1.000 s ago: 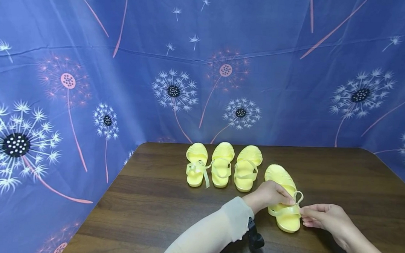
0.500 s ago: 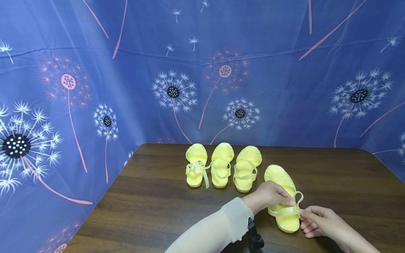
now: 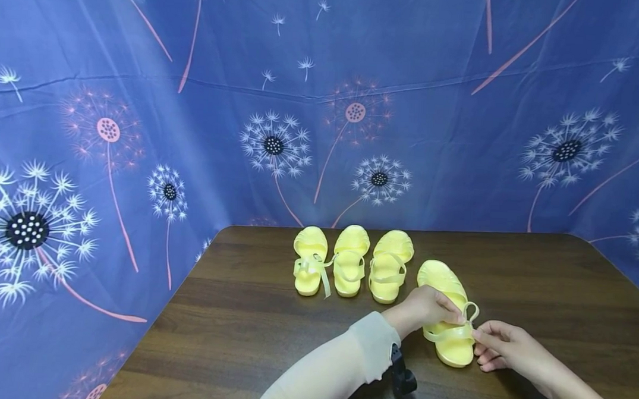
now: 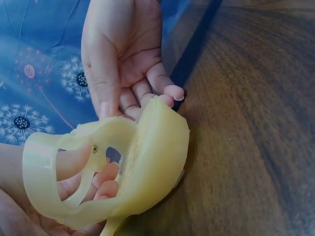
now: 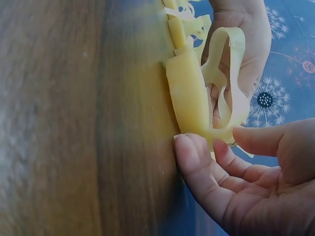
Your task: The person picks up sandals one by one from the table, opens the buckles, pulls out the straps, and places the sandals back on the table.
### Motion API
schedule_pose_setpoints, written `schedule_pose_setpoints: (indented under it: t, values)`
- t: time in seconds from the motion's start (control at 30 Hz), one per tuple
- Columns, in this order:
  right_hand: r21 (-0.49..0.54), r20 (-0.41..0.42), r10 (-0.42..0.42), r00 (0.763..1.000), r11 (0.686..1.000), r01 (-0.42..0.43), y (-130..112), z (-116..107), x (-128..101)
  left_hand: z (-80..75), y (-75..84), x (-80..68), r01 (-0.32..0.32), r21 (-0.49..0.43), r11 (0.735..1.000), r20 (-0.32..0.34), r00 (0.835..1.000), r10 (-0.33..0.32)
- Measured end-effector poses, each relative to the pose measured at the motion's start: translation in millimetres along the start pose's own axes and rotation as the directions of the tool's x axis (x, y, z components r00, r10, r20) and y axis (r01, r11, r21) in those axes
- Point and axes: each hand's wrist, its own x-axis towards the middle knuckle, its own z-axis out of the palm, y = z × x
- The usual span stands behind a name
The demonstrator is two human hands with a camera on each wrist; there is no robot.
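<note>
A yellow sandal sits tilted on the table, toe pointing away, its heel strap standing up in an arc. My left hand reaches over it from the left and pinches the strap near its right side, where a thin loop sticks up. In the left wrist view a small metal stud shows on the strap beside my left thumb. My right hand comes from the right, its thumb and fingers pinching the strap's base at the sandal's side. The held strap end is partly hidden by the fingers.
Three more yellow sandals stand in a row at the back: a left one with its strap end hanging loose, a middle one and a right one. Behind the brown wooden table hangs a blue dandelion-print cloth.
My right hand's fingers have shifted slightly at the sandal's side and look more curled than before. The left hand and the sandals have stayed in place.
</note>
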Motion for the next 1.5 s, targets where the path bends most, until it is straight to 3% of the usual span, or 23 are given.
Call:
schedule_pose_setpoints:
  t: [0.37, 0.67, 1.0, 1.2, 1.33, 1.5]
  values:
    - [-0.007, -0.007, -0.085, 0.996, 0.996, 0.085, 3.5, 3.4, 3.5, -1.5, -1.4, 0.0, -0.015, 0.046, 0.999, -0.002, 1.000, 0.015]
    - [-0.008, -0.005, -0.076, 0.997, 0.997, 0.076, -0.6, 0.6, 5.1, -4.0, -0.8, -0.5, -0.067, 0.038, 0.997, 0.026, 0.997, 0.066]
    - [-0.052, 0.012, -0.091, 0.996, 0.994, 0.092, -2.3, -1.7, 6.4, -2.6, 1.2, -3.1, -0.024, 0.014, 1.000, 0.012, 1.000, 0.024]
    - [-0.005, 0.055, -0.065, 0.996, 0.998, 0.066, 0.0, -7.6, 6.0, -2.7, 2.0, -5.0, -0.026, 0.032, 0.999, 0.015, 1.000, 0.025]
    - [-0.013, -0.037, -0.028, 0.999, 1.000, 0.027, -1.9, -11.4, 6.3, -2.5, 3.8, -4.6, -0.031, 0.064, 0.997, 0.010, 0.999, 0.030]
    - [-0.006, -0.173, 0.031, 0.984, 0.999, -0.033, -3.6, -11.6, 6.1, -1.6, 4.5, -4.0, -0.018, 0.081, 0.997, 0.002, 1.000, 0.018]
